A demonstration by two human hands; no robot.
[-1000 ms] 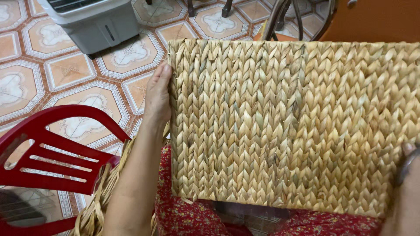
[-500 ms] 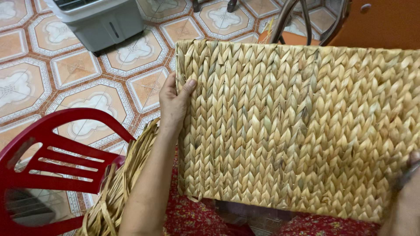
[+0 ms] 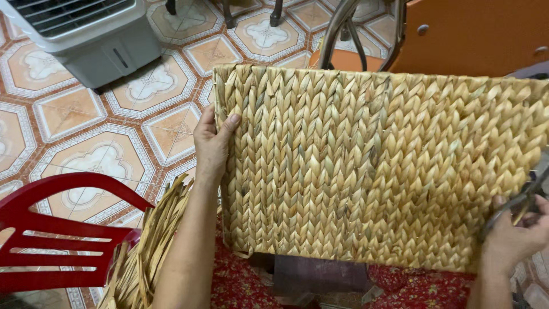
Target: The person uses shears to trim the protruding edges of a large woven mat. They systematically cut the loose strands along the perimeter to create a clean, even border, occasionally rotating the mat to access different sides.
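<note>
Gripping the woven mat (image 3: pixel 372 166), both hands, left (image 3: pixel 213 143) and right (image 3: pixel 514 237), now sit lower-right in view.

No packages, no labels, no signs, no screens anywhere in view, near the fingers or beyond them
</note>
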